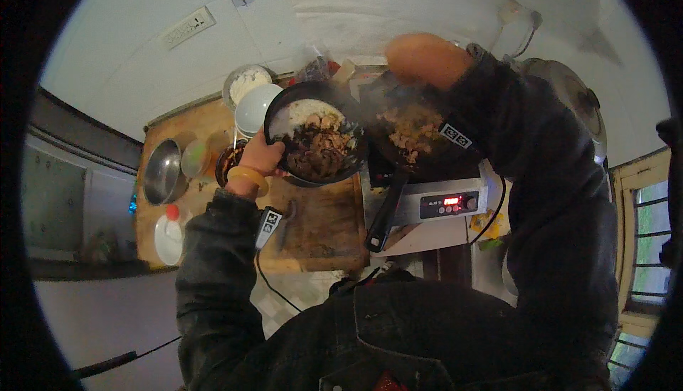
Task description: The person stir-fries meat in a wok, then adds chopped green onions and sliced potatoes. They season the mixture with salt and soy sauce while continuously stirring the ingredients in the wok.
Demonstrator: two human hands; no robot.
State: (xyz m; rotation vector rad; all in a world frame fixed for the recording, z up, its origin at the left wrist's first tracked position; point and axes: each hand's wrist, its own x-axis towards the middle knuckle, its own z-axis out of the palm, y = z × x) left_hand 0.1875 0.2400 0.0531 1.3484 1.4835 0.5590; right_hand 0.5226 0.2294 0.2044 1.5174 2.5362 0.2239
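My left hand [262, 157] is closed on the near left rim of a deep black bowl [274, 115] with a pale inside. The bowl is tilted, its right edge close to the pan, and holds cooked meat pieces and darker bits [324, 149]. Beside it a black frying pan [427, 167] sits on the cooktop, with browned meat [411, 131] inside and its handle [388, 213] toward me. Over the pan's far side hangs my right hand [427, 60], bent at the wrist and blurred. Its fingers, and anything in them, are hidden.
The silver cooktop [452, 202] has a lit red display. On the wooden board [320, 227] stand a metal bowl [163, 172], a white bowl [257, 108], a bowl of white powder [249, 81] and a dark sauce bowl [226, 160]. A large lidded pot [569, 92] stands far right.
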